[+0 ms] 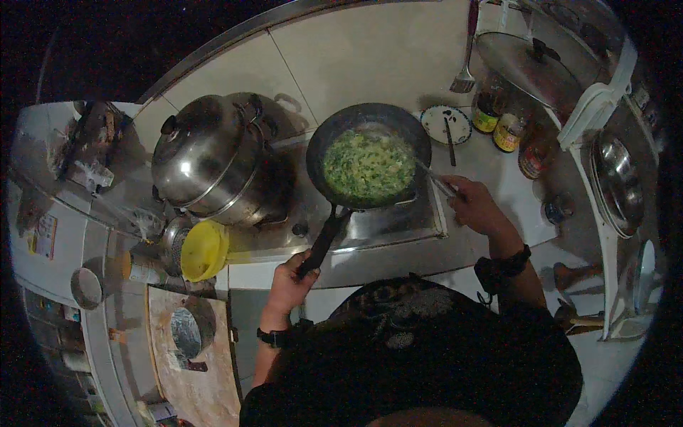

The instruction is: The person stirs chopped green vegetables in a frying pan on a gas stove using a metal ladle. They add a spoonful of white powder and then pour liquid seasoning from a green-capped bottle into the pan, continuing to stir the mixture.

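A dark frying pan (316, 155) sits on the stove, filled with a green and pale yellow mixture (368, 165) that looks like chopped greens with egg. My left hand (292, 283) is closed around the pan's black handle (324, 243), which points down towards me. In my right hand (475, 205) is a metal utensil (440, 181); its far end reaches the mixture at the pan's right side, and its tip is hidden there. A small patterned plate (440, 133) with a dark-handled utensil (450, 141) across it lies right of the pan.
Left of the pan stands a large lidded steel pot (208, 160), with a yellow plastic bowl (203, 251) below it. Several jars (508, 132) are at the right, near a white rack (589, 171) holding lids. A metal spatula (464, 80) hangs against the tiled wall.
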A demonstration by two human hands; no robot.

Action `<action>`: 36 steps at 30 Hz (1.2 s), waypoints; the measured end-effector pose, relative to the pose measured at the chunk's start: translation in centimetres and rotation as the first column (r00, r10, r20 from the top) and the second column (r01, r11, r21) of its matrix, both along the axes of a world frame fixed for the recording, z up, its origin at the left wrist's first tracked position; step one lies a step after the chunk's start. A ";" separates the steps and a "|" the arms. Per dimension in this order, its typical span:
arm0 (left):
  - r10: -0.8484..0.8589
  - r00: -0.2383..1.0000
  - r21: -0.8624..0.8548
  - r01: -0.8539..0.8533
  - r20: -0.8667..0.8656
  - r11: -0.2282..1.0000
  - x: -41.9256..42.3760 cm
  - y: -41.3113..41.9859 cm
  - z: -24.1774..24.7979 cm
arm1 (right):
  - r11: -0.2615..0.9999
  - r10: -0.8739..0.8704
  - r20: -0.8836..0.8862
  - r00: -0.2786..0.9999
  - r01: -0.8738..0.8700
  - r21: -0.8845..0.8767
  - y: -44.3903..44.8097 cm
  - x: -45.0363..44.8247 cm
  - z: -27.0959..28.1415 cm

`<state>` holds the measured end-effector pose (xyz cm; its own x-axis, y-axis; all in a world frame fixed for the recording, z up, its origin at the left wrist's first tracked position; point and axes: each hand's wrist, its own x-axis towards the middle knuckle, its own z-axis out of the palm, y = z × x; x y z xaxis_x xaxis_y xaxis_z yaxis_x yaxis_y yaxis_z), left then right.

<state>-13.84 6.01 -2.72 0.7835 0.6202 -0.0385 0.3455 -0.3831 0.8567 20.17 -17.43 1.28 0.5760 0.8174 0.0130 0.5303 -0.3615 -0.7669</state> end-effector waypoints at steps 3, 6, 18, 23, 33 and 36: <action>-0.004 0.995 0.039 0.007 -0.097 0.999 -0.2 0.1 0.3 | 0.998 -0.067 -0.053 0.996 0.068 0.017 -0.3 -0.1 -0.9; 0.000 0.996 0.027 0.003 -0.093 1.000 -0.2 0.1 0.3 | 0.994 -0.100 -0.099 0.990 0.103 0.025 -0.5 0.1 -2.1; 0.045 0.986 0.216 -0.010 -0.161 0.976 -0.2 -0.7 0.2 | 0.951 -0.133 0.371 0.919 0.013 0.309 3.6 2.3 -8.0; 0.022 0.997 0.260 -0.001 -0.078 0.966 -0.3 -0.7 -0.6 | 0.991 -0.135 -0.324 0.936 0.121 -0.064 1.9 0.8 -5.3; 0.011 0.997 0.368 0.018 -0.076 0.929 -0.2 -0.8 -0.3 | 0.962 -0.091 -0.471 0.877 0.199 0.185 1.9 -1.5 -1.6; 0.011 0.996 0.347 0.019 -0.084 0.938 -0.2 -0.8 -0.4 | 0.957 -0.132 -0.575 0.807 0.255 0.138 1.5 -1.6 -1.6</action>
<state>-14.01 5.25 -3.15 0.7890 0.6038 0.1134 0.4081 -0.6531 0.6379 18.55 -15.94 -0.33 0.6804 0.7027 -0.2082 -0.0722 -0.2184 -0.9732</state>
